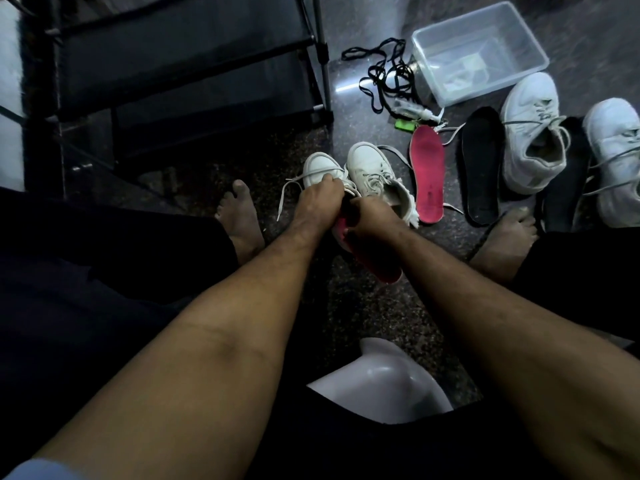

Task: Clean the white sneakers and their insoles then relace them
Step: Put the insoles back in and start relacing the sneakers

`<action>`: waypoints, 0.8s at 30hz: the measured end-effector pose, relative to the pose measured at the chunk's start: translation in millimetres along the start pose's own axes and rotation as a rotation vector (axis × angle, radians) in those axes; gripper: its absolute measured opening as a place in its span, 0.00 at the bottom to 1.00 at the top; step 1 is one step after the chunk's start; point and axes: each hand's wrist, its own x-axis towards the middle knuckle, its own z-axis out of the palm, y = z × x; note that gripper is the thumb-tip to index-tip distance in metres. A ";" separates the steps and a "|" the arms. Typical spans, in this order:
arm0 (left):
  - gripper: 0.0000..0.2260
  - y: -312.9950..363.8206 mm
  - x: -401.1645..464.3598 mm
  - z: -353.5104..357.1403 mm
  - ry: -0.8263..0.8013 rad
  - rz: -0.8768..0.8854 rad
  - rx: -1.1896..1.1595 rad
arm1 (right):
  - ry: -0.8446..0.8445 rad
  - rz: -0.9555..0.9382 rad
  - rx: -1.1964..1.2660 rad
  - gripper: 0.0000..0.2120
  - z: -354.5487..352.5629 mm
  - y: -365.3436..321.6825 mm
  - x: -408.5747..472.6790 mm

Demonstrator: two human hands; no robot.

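Two small white sneakers stand side by side on the dark floor. My left hand [320,199] grips the left sneaker [320,166] over its laces and tongue. My right hand [369,216] holds a pink insole [372,261] that sticks out of that sneaker's opening toward me. The right sneaker [372,168] sits just beyond my right hand. A second pink insole [426,174] lies flat to its right.
A black insole [479,164] and two larger white sneakers [533,133] [616,157] lie at the right. A clear plastic tub [519,76], black laces [384,74] and a small green object [405,125] lie farther back. A dark shoe rack [190,64] stands at the left. My bare feet flank the shoes.
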 end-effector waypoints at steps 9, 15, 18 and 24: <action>0.12 4.9 3.9 -8.1 -0.022 -0.055 -0.054 | 0.112 -0.004 -0.003 0.15 4.1 -2.9 2.1; 0.11 9.5 7.0 -10.9 -0.003 -0.145 -0.200 | 0.094 0.279 -0.002 0.26 -10.8 20.8 -2.6; 0.10 2.7 8.9 -9.3 -0.005 -0.184 -0.344 | 0.056 0.323 0.026 0.18 -12.3 31.1 -1.7; 0.11 1.6 6.0 -8.2 -0.001 -0.210 -0.383 | 0.085 0.276 0.025 0.14 -3.8 17.9 0.8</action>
